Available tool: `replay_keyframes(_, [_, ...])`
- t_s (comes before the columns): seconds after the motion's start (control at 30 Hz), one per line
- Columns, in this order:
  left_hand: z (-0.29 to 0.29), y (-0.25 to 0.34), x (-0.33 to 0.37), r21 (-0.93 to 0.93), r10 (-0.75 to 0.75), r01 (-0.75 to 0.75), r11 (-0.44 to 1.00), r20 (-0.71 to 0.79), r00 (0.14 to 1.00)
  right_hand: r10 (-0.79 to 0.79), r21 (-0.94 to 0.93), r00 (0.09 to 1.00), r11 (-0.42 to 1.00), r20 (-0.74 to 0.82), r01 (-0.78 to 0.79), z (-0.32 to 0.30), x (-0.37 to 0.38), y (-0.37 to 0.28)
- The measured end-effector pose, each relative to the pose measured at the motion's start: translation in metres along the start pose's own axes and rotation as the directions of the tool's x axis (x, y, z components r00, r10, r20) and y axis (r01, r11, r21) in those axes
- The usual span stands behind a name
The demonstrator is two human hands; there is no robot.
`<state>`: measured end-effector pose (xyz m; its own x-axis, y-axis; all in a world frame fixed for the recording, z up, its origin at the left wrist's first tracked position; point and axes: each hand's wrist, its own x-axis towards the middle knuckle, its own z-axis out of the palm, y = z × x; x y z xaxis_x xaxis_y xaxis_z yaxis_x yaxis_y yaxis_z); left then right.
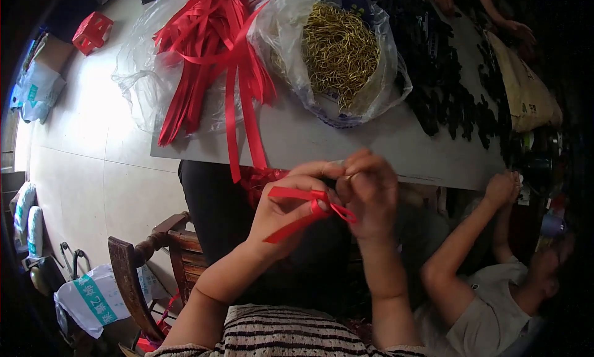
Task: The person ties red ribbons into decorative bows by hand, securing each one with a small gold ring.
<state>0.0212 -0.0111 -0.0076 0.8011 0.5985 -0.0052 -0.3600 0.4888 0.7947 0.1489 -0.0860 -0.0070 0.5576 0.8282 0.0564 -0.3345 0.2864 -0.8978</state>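
Note:
My left hand (289, 203) is closed around a short red ribbon (289, 227) over my lap, just off the table edge. The ribbon is looped and crossed, with two tails reaching left and a small loop on the right. Close beside it, my right hand (373, 193) has thumb and fingers pinched together near the left fingertips. Blur hides what that pinch holds. Beyond my hands a bundle of cut red ribbons (204, 38) lies on clear plastic, some strands hanging over the edge. Gold wire-like ties (340, 57) fill an open plastic bag (391, 85).
Black strips cover the right of the grey table (427, 159). At right sits a co-worker in a light shirt (495, 307), hands raised; other hands (516, 30) are at the far right. A wooden chair (133, 283), a white sack (93, 298) and a red stool (93, 33) stand left.

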Motion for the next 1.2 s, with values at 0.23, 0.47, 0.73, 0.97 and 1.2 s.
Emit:
replay_keyframes(0.23, [-0.004, 0.026, 0.001, 0.569, 0.115, -0.189, 0.801, 0.163, 0.980, 0.065, -0.498, 0.958, 0.863, 0.280, 0.087, -0.001, -0.002, -0.032])
replay_keyframes(0.47, [-0.008, 0.022, -0.002, 0.085, -0.031, 0.005, 0.996, 0.308, 0.951, 0.201, -0.143, 0.969, 0.973, 0.141, -0.181, 0.002, -0.010, -0.028])
replay_keyframes(0.73, [-0.015, 0.004, -0.008, -0.323, 0.063, -0.001, 0.946, 0.181, 0.981, 0.086, 0.053, 0.981, 0.996, -0.174, -0.078, -0.013, -0.015, -0.022])
replay_keyframes(0.97, [0.010, -0.006, -0.012, 0.173, -0.035, 0.027, 0.985, 0.040, 0.999, -0.342, -0.473, 0.933, 0.845, -0.116, 0.250, 0.006, -0.021, 0.007])
replay_keyframes(1.2, [0.003, -0.018, -0.011, 0.091, -0.010, -0.003, 0.996, 0.148, 0.989, -0.237, -0.391, 0.955, 0.908, -0.180, 0.152, 0.005, -0.029, 0.012])
